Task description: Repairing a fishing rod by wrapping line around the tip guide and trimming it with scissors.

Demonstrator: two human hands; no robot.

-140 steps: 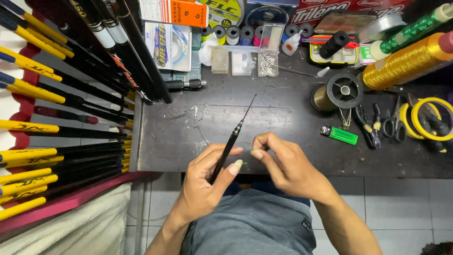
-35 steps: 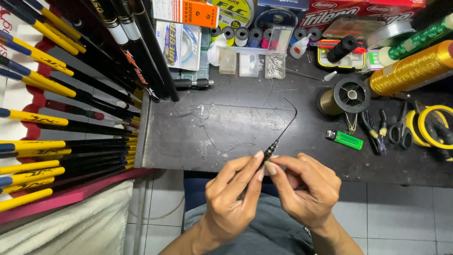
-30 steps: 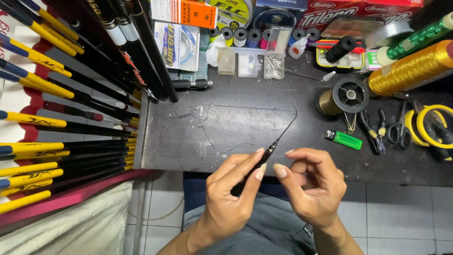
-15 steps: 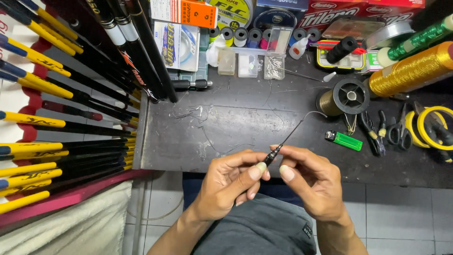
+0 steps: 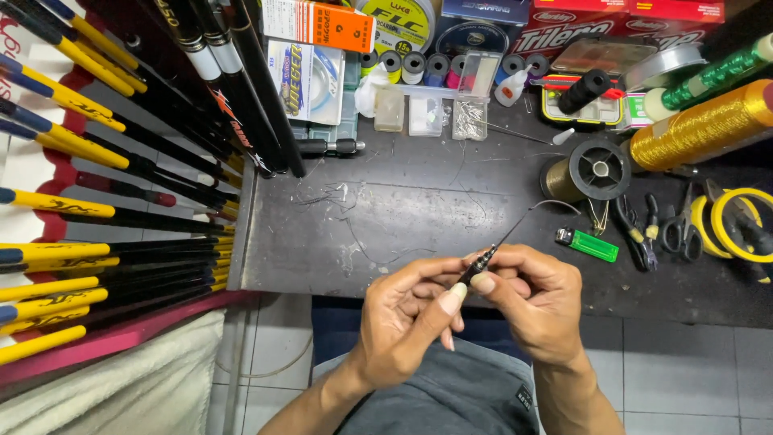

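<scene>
Rod tip [image 5: 481,263], a slim black piece with a thin whisker-like end pointing up and to the right, sits pinched between both hands just over the near edge of the dark workbench [image 5: 386,234]. Left hand [image 5: 407,322] has its thumb and forefinger closed on the lower part of the piece, the other fingers curled loosely beneath. Right hand [image 5: 535,302] meets it from the other side, thumb pressed to the thicker end of the tip and fingers folded over the top, so the two thumbs nearly touch. Whether a thread runs between the fingers is too fine to tell.

Just beyond the right hand lies a green lighter [image 5: 587,244] flat on the bench. Past it stands a black spool [image 5: 597,170] wound with brownish line, and near that lie pliers [image 5: 633,234] and scissors [image 5: 683,229]. Farther right, a big cone of gold thread [image 5: 704,125] lies on its side, with a yellow tape ring [image 5: 737,225] below it. At the back of the bench are small clear boxes [image 5: 425,113] and a row of little thread bobbins [image 5: 439,66]. Off the left edge, many black and yellow rods [image 5: 97,161] fan out in a rack
</scene>
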